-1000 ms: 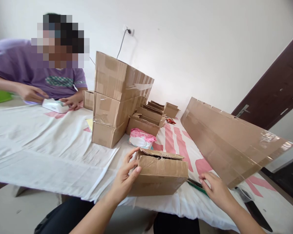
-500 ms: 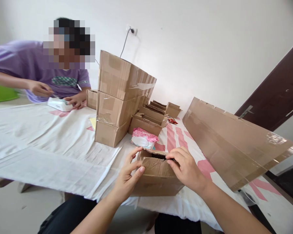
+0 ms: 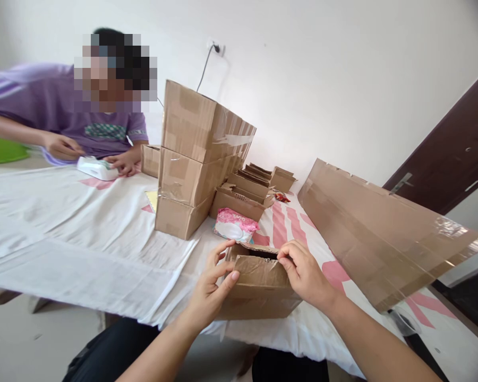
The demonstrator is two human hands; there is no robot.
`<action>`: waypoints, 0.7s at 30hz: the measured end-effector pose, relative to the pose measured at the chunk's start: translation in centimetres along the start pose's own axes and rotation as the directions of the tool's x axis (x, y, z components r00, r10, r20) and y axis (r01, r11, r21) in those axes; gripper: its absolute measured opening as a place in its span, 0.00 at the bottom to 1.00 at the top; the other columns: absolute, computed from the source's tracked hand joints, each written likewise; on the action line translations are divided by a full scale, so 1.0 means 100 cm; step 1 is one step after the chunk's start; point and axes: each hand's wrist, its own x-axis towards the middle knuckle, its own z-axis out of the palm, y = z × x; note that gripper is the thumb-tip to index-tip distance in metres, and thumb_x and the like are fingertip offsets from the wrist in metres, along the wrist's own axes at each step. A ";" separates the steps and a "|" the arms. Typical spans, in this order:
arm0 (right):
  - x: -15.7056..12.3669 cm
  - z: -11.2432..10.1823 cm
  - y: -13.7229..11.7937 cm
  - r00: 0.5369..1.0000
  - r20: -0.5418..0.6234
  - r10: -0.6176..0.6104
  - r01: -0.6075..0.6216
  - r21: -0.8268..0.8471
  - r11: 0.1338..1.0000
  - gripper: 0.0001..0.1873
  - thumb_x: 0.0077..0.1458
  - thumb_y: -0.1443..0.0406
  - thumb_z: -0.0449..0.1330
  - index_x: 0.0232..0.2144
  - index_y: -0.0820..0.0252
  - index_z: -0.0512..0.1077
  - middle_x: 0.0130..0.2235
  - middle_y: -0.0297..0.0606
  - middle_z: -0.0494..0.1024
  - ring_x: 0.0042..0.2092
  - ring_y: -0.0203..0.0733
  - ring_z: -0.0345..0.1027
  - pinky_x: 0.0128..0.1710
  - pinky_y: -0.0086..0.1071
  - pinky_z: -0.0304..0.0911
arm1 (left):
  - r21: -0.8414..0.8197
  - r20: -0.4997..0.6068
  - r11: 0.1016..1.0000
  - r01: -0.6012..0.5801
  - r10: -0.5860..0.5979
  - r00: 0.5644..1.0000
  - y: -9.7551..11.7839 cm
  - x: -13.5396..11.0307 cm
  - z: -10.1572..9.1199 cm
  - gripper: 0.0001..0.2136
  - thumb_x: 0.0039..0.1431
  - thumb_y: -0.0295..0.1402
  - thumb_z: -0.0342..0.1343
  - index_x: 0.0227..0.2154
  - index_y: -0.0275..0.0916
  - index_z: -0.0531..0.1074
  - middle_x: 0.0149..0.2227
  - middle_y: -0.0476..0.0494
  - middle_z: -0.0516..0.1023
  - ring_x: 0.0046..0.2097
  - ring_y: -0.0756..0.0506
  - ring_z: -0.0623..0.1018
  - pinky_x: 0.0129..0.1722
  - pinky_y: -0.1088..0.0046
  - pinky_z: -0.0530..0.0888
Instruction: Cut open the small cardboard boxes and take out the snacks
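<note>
A small brown cardboard box (image 3: 258,303) stands at the table's near edge in front of me, its top partly open with a dark gap showing between the flaps. My left hand (image 3: 215,278) grips its upper left side, thumb on the front flap and the index finger reaching the back edge. At the top right corner, my right hand (image 3: 302,270) has thumb and fingers pinched on the edge of the flap. The box's inside is too dark to make out. Just behind it lies a pink and white pack of wipes (image 3: 235,227).
Stacked cardboard boxes (image 3: 187,170) rise left of centre, with several open boxes (image 3: 242,201) behind the wipes. A large cardboard sheet (image 3: 374,228) leans along the right. Across the cloth-covered table (image 3: 83,239), another person (image 3: 59,101) handles a white object (image 3: 97,168).
My right hand has shifted slightly right along the flap edge. The gap in the box's top shows a little more. My left hand stays at the left side.
</note>
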 end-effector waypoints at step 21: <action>-0.038 -0.010 -0.031 0.925 0.364 -0.111 0.125 -0.016 0.992 0.11 0.57 0.56 0.63 0.30 0.56 0.72 0.30 0.34 0.75 0.34 0.40 0.67 0.36 0.35 0.62 | 0.026 0.064 0.997 -0.071 0.070 0.996 0.001 -0.005 -0.002 0.16 0.65 0.48 0.48 0.40 0.43 0.75 0.63 0.39 0.59 0.65 0.34 0.60 0.64 0.49 0.58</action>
